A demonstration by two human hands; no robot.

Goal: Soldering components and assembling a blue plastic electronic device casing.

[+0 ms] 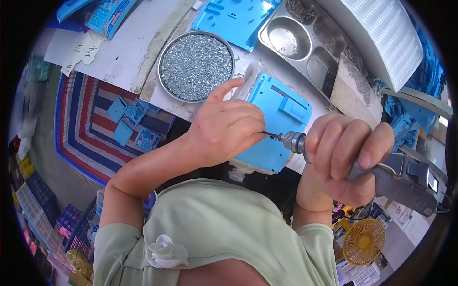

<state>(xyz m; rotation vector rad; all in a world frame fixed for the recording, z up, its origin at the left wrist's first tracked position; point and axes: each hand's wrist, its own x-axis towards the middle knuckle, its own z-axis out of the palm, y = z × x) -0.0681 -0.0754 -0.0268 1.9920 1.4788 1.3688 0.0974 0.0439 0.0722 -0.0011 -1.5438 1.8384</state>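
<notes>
1. Blue plastic is what I am working on: the blue panel [276, 126] lies flat on the surface [129, 52] in front of me, just below the round tray of screws [196, 66] and beside the steel compartment tray [305, 43].
2. My right hand [343, 155] is clenched around the grey electric screwdriver [381, 171], its bit [273, 136] pointing left toward my other hand, over the panel.
3. My left hand [226, 128] pinches at the bit's tip with thumb and fingers, index finger raised; I judge it is seating a small screw there, though the screw itself is too small to tell.
4. To do this well, I would set the screw straight on the tip, so it does not tilt when it meets the hole.
5. I would hold the trigger off while my fingertips are at the bit, since a spin here could nip them.
6. I would then bring the driver upright over the panel's hole before pressing; a slanted entry risks stripping the soft plastic.
7. I would steady the panel with my free hand, as nothing seems to clamp it.
8. More blue parts [131, 121] lie on the striped cloth [81, 124] below.
</notes>
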